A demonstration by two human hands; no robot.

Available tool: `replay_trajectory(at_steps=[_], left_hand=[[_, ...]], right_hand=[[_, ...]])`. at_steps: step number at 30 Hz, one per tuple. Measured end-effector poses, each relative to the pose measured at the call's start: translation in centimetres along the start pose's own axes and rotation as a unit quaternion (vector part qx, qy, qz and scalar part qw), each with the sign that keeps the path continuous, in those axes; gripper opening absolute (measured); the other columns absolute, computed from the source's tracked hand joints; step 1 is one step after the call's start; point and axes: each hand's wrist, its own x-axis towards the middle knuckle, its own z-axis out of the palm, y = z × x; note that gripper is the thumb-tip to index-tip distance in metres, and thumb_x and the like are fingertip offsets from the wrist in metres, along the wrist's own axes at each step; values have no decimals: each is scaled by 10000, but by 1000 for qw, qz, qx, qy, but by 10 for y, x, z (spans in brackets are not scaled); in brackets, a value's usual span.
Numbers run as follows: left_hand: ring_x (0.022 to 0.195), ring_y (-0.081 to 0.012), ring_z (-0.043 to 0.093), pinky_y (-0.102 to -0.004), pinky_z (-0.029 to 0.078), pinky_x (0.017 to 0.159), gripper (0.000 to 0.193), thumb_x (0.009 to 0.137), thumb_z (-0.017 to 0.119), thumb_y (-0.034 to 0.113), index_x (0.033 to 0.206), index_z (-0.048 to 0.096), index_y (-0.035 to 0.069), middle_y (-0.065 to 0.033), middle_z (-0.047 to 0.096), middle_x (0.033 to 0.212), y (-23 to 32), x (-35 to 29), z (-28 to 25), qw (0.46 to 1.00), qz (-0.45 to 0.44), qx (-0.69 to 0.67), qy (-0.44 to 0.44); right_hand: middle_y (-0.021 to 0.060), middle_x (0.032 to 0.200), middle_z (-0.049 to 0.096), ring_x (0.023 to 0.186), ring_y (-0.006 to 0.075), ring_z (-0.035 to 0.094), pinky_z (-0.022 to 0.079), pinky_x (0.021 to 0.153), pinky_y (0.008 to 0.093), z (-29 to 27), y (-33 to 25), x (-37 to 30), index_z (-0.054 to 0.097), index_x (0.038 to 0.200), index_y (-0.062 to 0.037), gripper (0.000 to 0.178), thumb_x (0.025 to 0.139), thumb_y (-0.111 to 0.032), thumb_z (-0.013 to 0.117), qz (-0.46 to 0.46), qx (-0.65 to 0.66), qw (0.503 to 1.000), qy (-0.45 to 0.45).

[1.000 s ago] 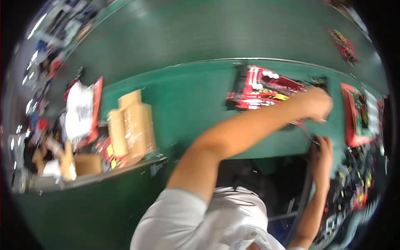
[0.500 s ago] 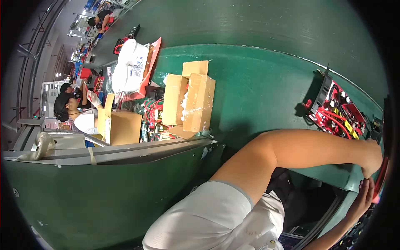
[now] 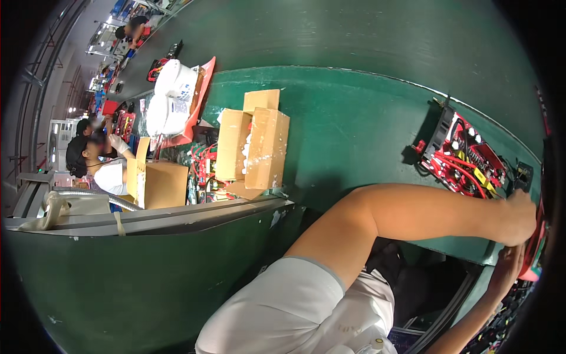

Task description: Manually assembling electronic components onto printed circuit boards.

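At the far right edge of the head view, my left hand is closed, its fingertips turned down beside a red object. Just below it my right hand meets it, fingers bent and drawn together against the same spot. Whatever is pinched between the hands is too small and hidden to name. The red object is partly cut off by the dark rim. Close to my left hand, a red circuit unit with red cables, a yellow label and a black end plate lies on the green bench.
An open cardboard box stands left of centre on the green bench. Beyond it are white tubs on a red sheet. Another carton stands near a co-worker. A dark belt-like surface runs along the far side.
The view has shifted slightly, so the bench things sit further left. Both hands stay together and appear slightly higher, by the red object.
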Motion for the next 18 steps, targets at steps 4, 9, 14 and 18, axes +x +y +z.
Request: replay_trajectory(at_steps=[4,9,14,18], left_hand=[[756,-339,704,-459,552,689,228,621,763,279,700,751,65,-161,700,712,-12,-3,-9,997,-42,-17,65],[732,-375,664,-449,521,660,240,713,688,235,793,736,13,-215,665,762,-54,-34,-45,989,-85,-79,90],[740,-184,686,-312,522,701,260,801,734,180,985,744,-4,-127,712,817,-53,-47,-68,969,-171,-169,53],[694,-166,636,-309,494,664,226,824,728,140,1009,748,12,-87,677,845,-42,-54,-49,970,-180,-153,52]], right_hand=[[144,1412,545,1292,217,498,370,1093,360,22,0,13,489,1410,54,479,1029,-231,538,-271,-391,878,53],[123,1110,656,1029,252,610,457,926,331,123,-2,10,649,1114,29,279,906,-152,691,-302,-398,866,-14],[36,939,687,848,83,603,485,766,255,125,-11,21,615,1227,15,285,976,-118,607,-140,-125,982,-20],[30,942,683,853,82,582,478,790,252,123,-2,13,638,1161,26,215,981,-81,589,-162,-139,977,-3]])
